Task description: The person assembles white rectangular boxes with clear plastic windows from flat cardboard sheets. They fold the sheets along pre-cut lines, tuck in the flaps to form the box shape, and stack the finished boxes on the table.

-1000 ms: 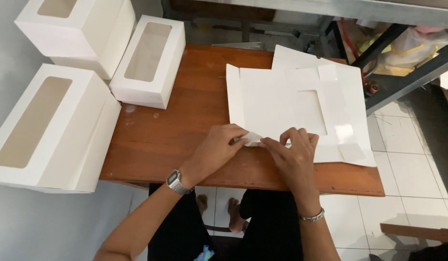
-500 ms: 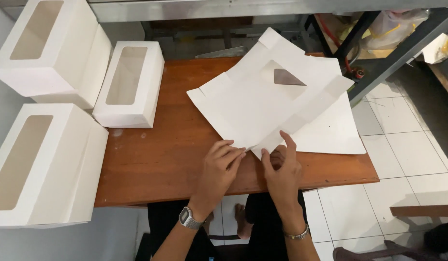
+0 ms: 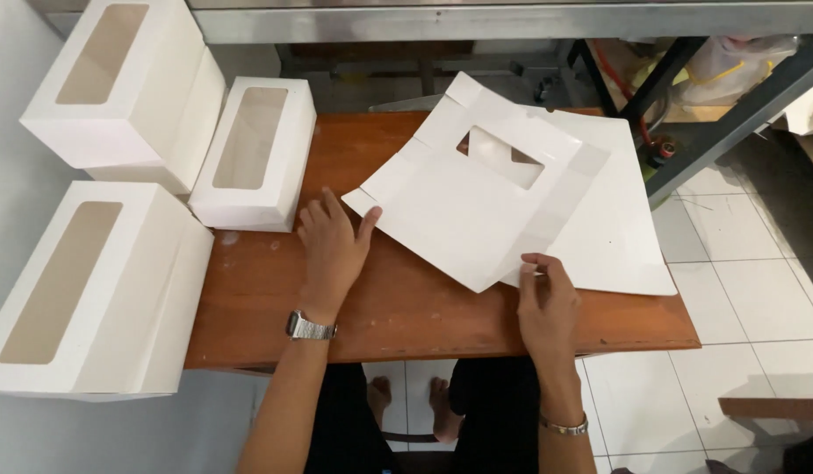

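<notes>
A flat white cardboard box blank [image 3: 459, 211] with a rectangular window cut-out lies tilted on the wooden table [image 3: 424, 307], over more white sheets [image 3: 617, 228]. My left hand [image 3: 332, 246], with a wristwatch, rests fingers spread on the table and touches the blank's left corner flap. My right hand [image 3: 543, 303], wearing a bracelet, pinches the blank's lower right edge between thumb and fingers.
Three assembled white window boxes stand at the left: one on the table [image 3: 253, 154], one at the back left [image 3: 121, 88], a large one at the front left [image 3: 90, 290]. Metal shelving legs [image 3: 687, 114] and tiled floor [image 3: 758, 307] lie to the right.
The blank has been turned and shifted; my hands have moved apart from its near corner, the left one to the left flap, the right one to the lower right edge.
</notes>
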